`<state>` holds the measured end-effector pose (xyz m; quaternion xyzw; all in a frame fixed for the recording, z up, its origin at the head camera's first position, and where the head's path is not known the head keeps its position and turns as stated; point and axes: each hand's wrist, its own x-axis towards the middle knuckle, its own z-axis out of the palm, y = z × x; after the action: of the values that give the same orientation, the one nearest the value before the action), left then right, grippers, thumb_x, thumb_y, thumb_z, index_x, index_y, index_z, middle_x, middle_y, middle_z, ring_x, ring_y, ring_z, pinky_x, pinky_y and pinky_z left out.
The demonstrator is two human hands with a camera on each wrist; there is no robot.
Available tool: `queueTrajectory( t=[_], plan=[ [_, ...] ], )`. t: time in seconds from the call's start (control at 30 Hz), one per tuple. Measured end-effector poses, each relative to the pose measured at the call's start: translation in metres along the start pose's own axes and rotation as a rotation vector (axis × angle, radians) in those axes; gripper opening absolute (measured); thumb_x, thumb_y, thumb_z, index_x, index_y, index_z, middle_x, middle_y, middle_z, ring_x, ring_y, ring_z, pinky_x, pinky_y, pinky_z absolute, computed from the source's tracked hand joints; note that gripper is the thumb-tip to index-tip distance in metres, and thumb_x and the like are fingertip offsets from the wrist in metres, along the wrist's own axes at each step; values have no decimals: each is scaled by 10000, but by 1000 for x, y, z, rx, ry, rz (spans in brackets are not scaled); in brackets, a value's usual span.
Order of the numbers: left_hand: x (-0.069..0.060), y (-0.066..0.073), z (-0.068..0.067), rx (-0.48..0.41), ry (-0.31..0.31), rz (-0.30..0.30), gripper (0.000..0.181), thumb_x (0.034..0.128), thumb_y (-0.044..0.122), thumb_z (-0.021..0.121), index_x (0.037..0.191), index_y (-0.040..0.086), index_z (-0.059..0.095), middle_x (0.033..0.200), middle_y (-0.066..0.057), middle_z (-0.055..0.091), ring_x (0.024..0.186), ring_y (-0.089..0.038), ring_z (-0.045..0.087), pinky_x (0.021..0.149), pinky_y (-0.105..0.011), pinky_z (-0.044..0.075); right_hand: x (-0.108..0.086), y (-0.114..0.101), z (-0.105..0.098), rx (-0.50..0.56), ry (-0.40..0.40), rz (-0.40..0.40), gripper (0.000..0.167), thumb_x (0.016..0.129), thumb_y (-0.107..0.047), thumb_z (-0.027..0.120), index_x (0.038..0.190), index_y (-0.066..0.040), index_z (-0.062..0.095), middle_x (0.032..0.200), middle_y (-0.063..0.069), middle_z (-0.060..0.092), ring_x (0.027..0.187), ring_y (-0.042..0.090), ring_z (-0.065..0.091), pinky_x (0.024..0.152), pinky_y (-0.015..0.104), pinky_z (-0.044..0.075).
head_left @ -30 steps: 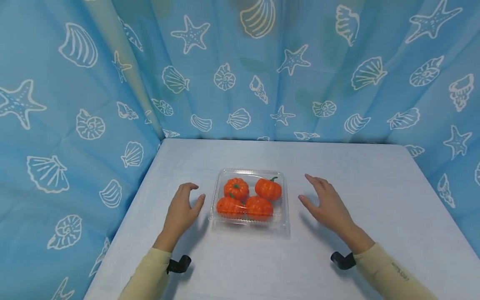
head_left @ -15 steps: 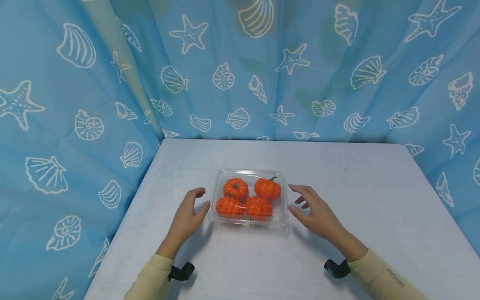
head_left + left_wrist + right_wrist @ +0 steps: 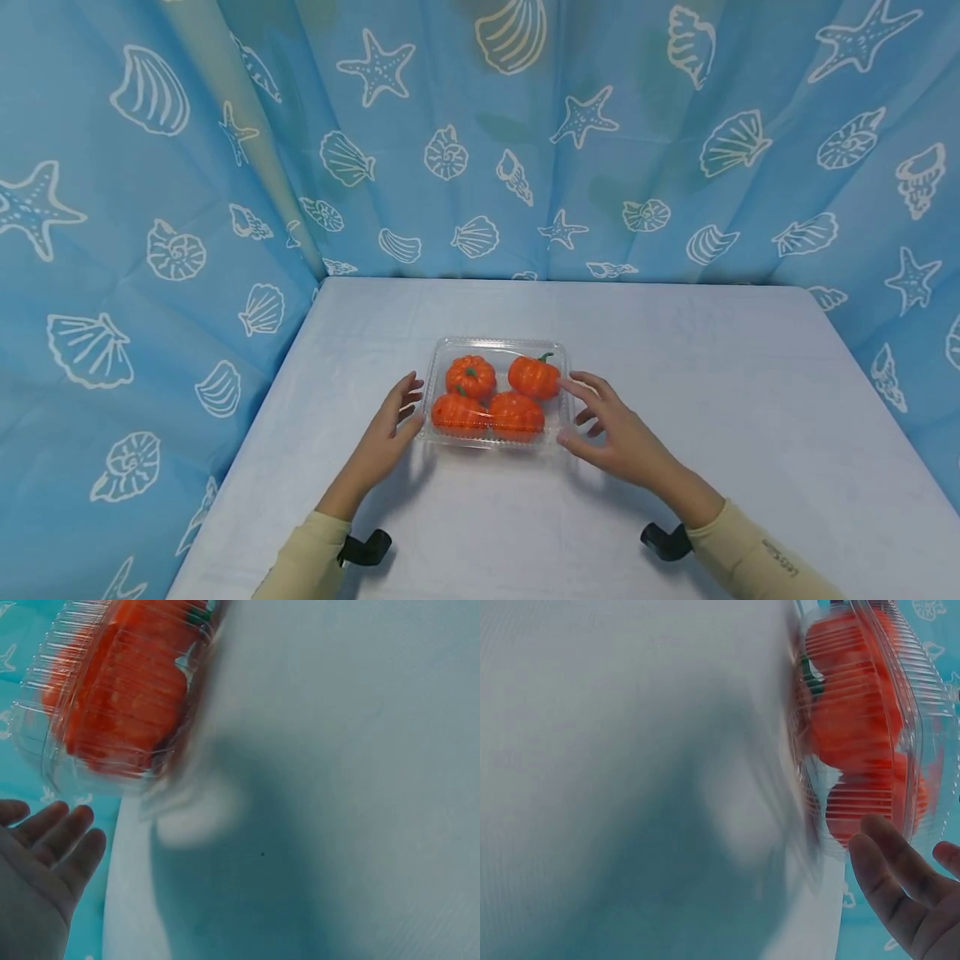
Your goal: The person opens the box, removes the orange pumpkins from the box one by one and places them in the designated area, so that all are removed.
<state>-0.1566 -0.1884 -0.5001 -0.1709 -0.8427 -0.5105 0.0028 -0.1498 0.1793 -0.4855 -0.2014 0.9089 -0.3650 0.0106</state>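
Observation:
A clear plastic clamshell box point(image 3: 557, 423) sits on the table with several small orange toy pumpkins inside, such as the green-stemmed one point(image 3: 534, 378) at its back right. My left hand point(image 3: 384, 440) is at the box's left side, fingers loosely bent. In the left wrist view, a narrow gap shows between its fingertips point(image 3: 81, 816) and the box's ribbed wall point(image 3: 71, 652). My right hand point(image 3: 621, 442) is at the right side, thumb and fingers spread. Its fingertips point(image 3: 871, 825) overlap the box's end in the right wrist view; whether they touch it I cannot tell.
A white cloth point(image 3: 495, 533) covers the table. Blue curtains point(image 3: 465, 100) printed with white shells and starfish hang behind it and along the left. Black curved pieces point(image 3: 366, 548) are worn at both wrists, by the beige sleeves.
Both hands have moved inward to the sides of the box, the right hand travelling farther left than the left hand moved right. The box and the pumpkins have stayed in place.

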Motion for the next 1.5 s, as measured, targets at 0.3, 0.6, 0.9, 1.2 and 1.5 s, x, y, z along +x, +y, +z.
queueTrajectory(
  t=[0.3,0.6,0.9,1.2,1.5],
  plan=[
    [-1,-5,13,-40,-90,-141,1089,881,296,783,1643,91,33,1689,-152,157,1530,-366,220,1201,-554,249,0,0,10,-25,-26,-47,863,807,-356,861,1550,-260,432,1680,46,139,994,166,632,794,369,619],
    [-2,-3,24,1,-90,-223,1221,805,301,851,1649,177,-22,1702,-109,101,1549,-339,150,1201,-614,183,0,-2,19,-62,-11,-55,906,790,-387,869,1554,-267,396,1690,54,93,1067,261,652,835,450,613],
    [-2,-5,23,5,-96,-190,1201,829,254,842,1649,177,-31,1699,-103,127,1548,-325,148,1220,-574,159,1,-5,26,-130,40,-70,892,790,-328,871,1528,-234,379,1668,91,119,1256,374,579,905,566,567],
    [-2,-9,23,-5,-107,-169,1156,859,287,806,1650,190,-32,1700,-97,135,1549,-330,151,1211,-591,171,0,-7,30,-112,64,-67,842,824,-331,820,1526,-224,367,1670,96,120,1290,393,552,943,607,532],
    [-3,-7,21,-11,-130,-180,1124,897,311,769,1645,179,-59,1710,-113,32,1555,-346,103,1215,-580,163,2,-14,37,-174,103,-13,857,772,-326,832,1488,-169,388,1671,100,137,1284,394,555,960,585,529]
  ],
)
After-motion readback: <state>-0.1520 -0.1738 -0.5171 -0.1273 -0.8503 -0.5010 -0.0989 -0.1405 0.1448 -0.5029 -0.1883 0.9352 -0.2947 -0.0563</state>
